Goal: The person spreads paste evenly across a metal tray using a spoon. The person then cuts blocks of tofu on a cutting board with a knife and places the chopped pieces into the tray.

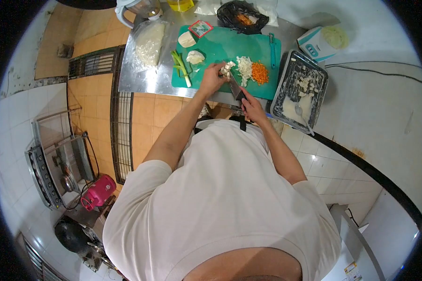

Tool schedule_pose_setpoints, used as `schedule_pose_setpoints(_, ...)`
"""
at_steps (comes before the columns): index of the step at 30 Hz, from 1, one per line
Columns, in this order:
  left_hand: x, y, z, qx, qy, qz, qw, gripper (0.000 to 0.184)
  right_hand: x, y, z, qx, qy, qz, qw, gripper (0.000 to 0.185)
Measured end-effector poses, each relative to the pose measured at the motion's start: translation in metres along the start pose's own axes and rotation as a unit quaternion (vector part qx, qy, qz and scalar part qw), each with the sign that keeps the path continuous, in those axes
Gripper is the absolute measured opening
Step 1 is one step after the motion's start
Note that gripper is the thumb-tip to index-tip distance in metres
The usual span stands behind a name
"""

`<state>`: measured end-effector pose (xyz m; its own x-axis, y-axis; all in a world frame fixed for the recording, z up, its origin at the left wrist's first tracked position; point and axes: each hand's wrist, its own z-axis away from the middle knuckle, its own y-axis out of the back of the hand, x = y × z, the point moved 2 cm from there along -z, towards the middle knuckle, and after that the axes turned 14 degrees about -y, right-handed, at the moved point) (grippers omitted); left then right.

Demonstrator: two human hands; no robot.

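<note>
Here, right hand [252, 109] tight round knife [236, 89].

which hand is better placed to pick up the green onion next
Left, I'd say. The left hand is nearer the green onion, while the right hand is farther over and grips the knife. The left fingers would likely have to leave the white pieces first.

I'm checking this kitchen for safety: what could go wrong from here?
The knife in the right hand has its blade close to the left hand, so a slip might cut a finger. The chopped white pile meets the orange one, so they could mix. The spoon's handle juts over the tray's rim and might get knocked.
</note>
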<state>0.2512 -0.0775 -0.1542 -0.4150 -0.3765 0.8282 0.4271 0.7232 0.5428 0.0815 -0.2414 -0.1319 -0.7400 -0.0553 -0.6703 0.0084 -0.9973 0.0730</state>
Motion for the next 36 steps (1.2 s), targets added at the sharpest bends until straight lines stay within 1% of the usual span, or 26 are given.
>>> schedule_pose_setpoints(3,0.001,-0.003,0.000,0.001,0.004,-0.017,1.000,0.068,-0.001,0.001,0.000,0.003,0.003,0.017,1.000,0.057)
schedule_pose_setpoints(6,0.008,-0.001,0.000,0.020,-0.005,-0.011,1.000,0.067,0.000,0.003,0.000,0.003,0.031,0.030,0.999,0.057)
schedule_pose_setpoints(9,0.020,0.002,-0.002,0.015,0.008,-0.012,1.000,0.064,-0.001,0.006,0.004,-0.011,0.010,-0.007,1.000,0.056)
schedule_pose_setpoints(15,0.048,-0.006,-0.018,0.031,-0.014,0.018,0.999,0.062,-0.003,0.022,0.021,0.033,0.069,0.023,0.997,0.057)
schedule_pose_setpoints(18,0.074,-0.014,-0.028,0.027,-0.045,0.043,0.998,0.061,-0.009,0.035,0.043,0.061,0.052,0.011,0.997,0.056)
schedule_pose_setpoints(21,0.094,-0.031,-0.044,0.015,-0.070,0.075,0.995,0.061,-0.017,0.053,0.066,0.099,0.016,0.015,0.995,0.056)
schedule_pose_setpoints(24,0.111,-0.051,-0.060,-0.016,-0.101,0.061,0.993,0.060,-0.005,0.073,0.074,0.121,0.038,-0.019,0.992,0.056)
schedule_pose_setpoints(27,0.128,-0.073,-0.075,-0.022,-0.170,0.046,0.984,0.060,0.005,0.093,0.085,0.149,0.056,-0.031,0.987,0.056)
schedule_pose_setpoints(30,0.147,-0.096,-0.086,-0.052,-0.183,0.069,0.979,0.060,0.019,0.112,0.094,0.178,0.058,-0.057,0.981,0.055)
schedule_pose_setpoints(33,0.161,-0.124,-0.097,-0.075,-0.220,0.065,0.970,0.061,0.027,0.129,0.108,0.210,0.036,-0.058,0.975,0.054)
schedule_pose_setpoints(36,0.171,-0.155,-0.109,-0.102,-0.229,0.089,0.964,0.061,0.044,0.144,0.112,0.251,0.050,-0.066,0.964,0.054)
